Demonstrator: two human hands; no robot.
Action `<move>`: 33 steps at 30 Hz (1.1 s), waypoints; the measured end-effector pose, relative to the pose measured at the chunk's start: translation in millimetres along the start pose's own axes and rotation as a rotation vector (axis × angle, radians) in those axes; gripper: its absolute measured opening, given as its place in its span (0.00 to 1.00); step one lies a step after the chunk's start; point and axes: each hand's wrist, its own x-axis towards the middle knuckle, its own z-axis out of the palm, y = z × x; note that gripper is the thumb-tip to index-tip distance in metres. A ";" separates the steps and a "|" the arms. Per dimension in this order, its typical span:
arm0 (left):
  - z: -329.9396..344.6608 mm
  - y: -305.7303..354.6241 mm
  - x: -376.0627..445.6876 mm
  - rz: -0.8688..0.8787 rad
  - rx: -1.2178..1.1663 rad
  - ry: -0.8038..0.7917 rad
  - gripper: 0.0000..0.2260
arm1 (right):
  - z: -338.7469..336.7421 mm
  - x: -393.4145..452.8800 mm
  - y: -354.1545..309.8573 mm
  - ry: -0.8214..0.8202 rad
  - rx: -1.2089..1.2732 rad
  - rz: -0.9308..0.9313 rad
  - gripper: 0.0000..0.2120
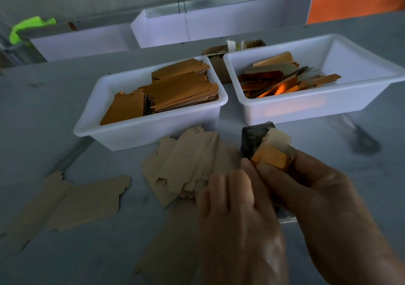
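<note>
Sitting just left of the grip: a stack of flat card blanks [186, 164], then left hand [236, 201] curls onto the gold carton [271, 161], right hand [317, 195] clamps its other side, so it's held btw both, w/ a dark block [254, 140] right behind.

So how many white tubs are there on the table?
2. The left tub holds stacked gold card blanks. The right tub holds loose gold pieces. None seems to be hidden.
</note>
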 end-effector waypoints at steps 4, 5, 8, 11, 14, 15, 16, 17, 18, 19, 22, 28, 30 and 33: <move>0.6 6.8 -3.4 -0.002 -0.091 -0.070 0.17 | -5.7 -2.5 0.1 0.003 -0.104 -0.024 0.17; -1.5 5.6 -1.8 0.023 -0.108 -0.035 0.14 | -6.7 -1.9 -1.2 0.005 -0.147 -0.037 0.17; -13.4 -7.1 8.0 -0.052 -0.459 -0.032 0.08 | -13.7 6.9 -5.5 -0.034 -0.185 -0.077 0.11; -25.1 -17.6 21.5 -0.466 -1.120 -0.320 0.02 | -21.0 17.5 -14.6 -0.147 -0.213 -0.126 0.14; -28.4 -25.7 28.7 -0.466 -1.171 -0.416 0.02 | -25.8 25.0 -20.7 -0.287 -0.184 -0.051 0.15; -28.2 -26.5 29.9 -0.472 -1.176 -0.389 0.02 | -28.4 27.3 -21.1 -0.309 -0.142 -0.020 0.14; -27.2 -27.9 30.5 -0.486 -1.180 -0.351 0.02 | -33.6 30.8 -19.0 -0.283 -0.122 -0.022 0.12; -25.5 -30.3 30.7 -0.502 -1.180 -0.308 0.02 | -41.0 34.4 -16.6 -0.207 -0.117 -0.044 0.10; -25.3 -32.1 30.3 -0.525 -1.177 -0.266 0.04 | -49.6 37.0 -13.2 -0.093 -0.129 -0.070 0.08; -23.4 -35.0 29.0 -0.544 -1.177 -0.227 0.07 | -58.7 38.2 -8.7 0.019 -0.158 -0.089 0.06; -19.7 -37.4 23.9 -0.609 -1.242 -0.156 0.03 | -72.1 30.2 4.9 0.095 -0.364 -0.026 0.13; -8.4 -25.3 8.6 -0.715 -1.389 -0.251 0.05 | -55.9 11.2 18.7 -0.079 -0.441 0.063 0.09; -5.9 -21.2 4.1 -0.739 -1.426 -0.288 0.05 | -54.3 11.6 20.3 -0.070 -0.467 0.074 0.09; -2.8 -15.6 0.0 -0.768 -1.443 -0.314 0.07 | -51.7 11.8 23.0 -0.066 -0.479 0.052 0.08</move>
